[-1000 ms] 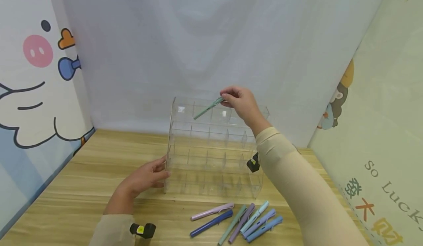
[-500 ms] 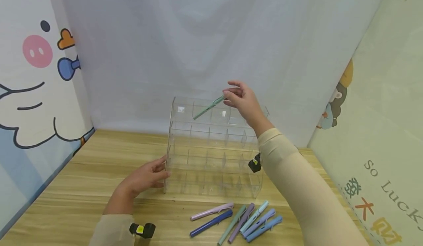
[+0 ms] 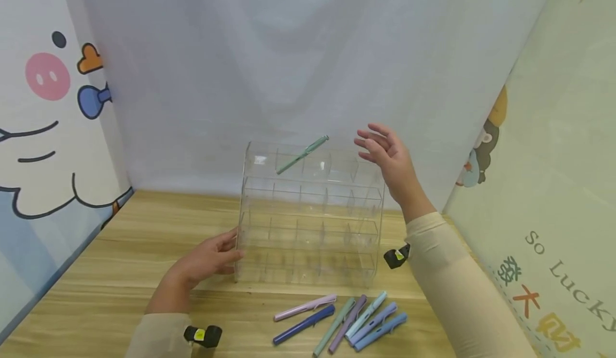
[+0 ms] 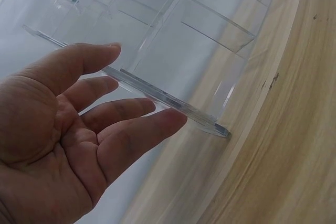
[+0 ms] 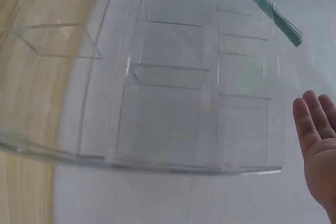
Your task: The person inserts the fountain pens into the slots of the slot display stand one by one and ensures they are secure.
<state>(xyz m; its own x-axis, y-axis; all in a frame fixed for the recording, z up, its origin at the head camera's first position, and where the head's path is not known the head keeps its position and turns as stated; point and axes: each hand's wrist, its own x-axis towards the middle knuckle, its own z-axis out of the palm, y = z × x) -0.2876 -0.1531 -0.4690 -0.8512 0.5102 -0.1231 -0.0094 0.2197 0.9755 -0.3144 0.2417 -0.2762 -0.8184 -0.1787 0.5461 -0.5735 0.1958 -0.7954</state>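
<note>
A clear acrylic rack [image 3: 310, 220] with several tiers of small compartments stands upright on the table. In its top tier a green pen [image 3: 303, 155] leans at a slant, its upper end sticking out to the right; the right wrist view shows the same pen [image 5: 286, 23] with its clip. My right hand [image 3: 392, 157] is off the pen, to its right, fingers spread and holding nothing. At the rack's left side my left hand [image 3: 209, 259] rests, and in the left wrist view its relaxed fingers [image 4: 128, 109] touch the side panel's edge.
In front of the rack lie several loose pens: a pink pen [image 3: 305, 308], a dark blue pen [image 3: 303, 326], a green pen [image 3: 334, 326], a purple pen [image 3: 348, 323] and light blue ones. A white curtain [image 3: 308, 53] hangs behind the wooden table [image 3: 173, 208].
My right hand has let go of the green pen and moved away to the right. The pen stays leaning in the top tier. My left hand keeps its place at the rack.
</note>
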